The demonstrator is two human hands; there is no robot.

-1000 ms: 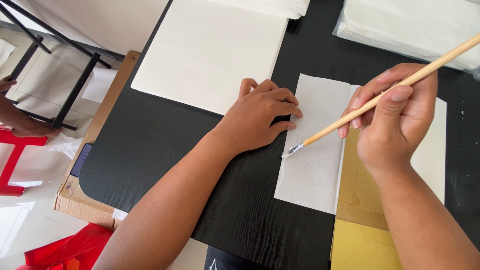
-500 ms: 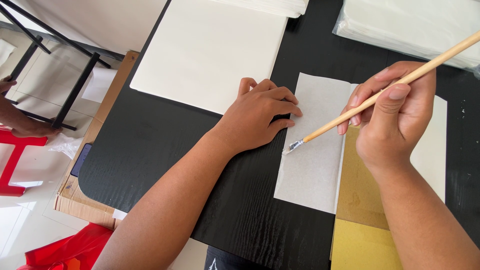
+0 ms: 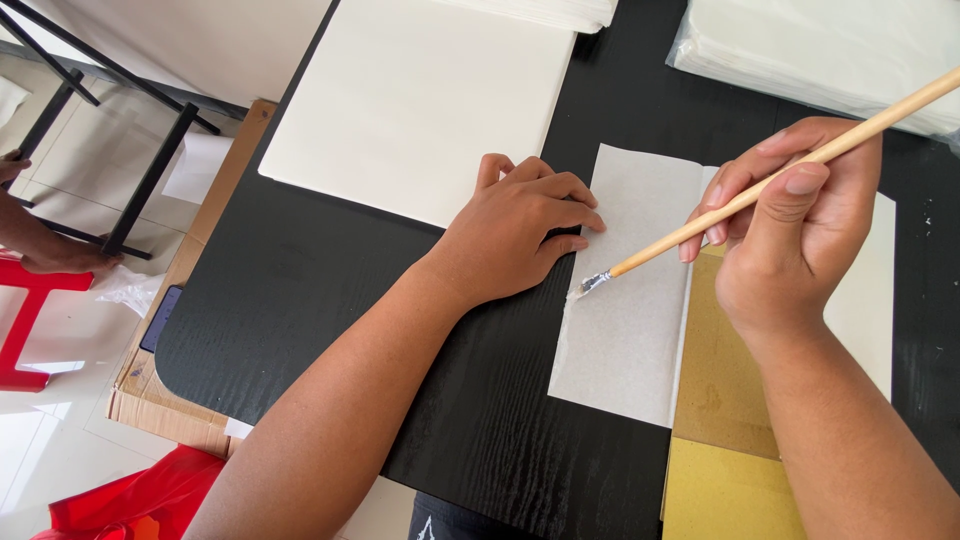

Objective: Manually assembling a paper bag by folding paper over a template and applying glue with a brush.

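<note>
My right hand (image 3: 800,225) grips a thin wooden brush (image 3: 760,190), its wet tip touching the left edge of a translucent paper sheet (image 3: 625,330) on the black table (image 3: 300,290). My left hand (image 3: 515,235) lies flat with curled fingers, its fingertips pressing the sheet's upper left edge. The sheet overlaps a brown card (image 3: 715,370), with a gold sheet (image 3: 725,495) below the card. A white sheet (image 3: 860,300) shows under my right hand.
A large white board (image 3: 420,95) lies at the table's far side. A plastic-wrapped stack of white paper (image 3: 830,50) sits at the top right. Left of the table are a cardboard box (image 3: 150,380), a red stool (image 3: 25,310) and another person's arm (image 3: 40,245).
The brush tip has slid slightly left and up along the sheet's left edge. My left hand stays in place.
</note>
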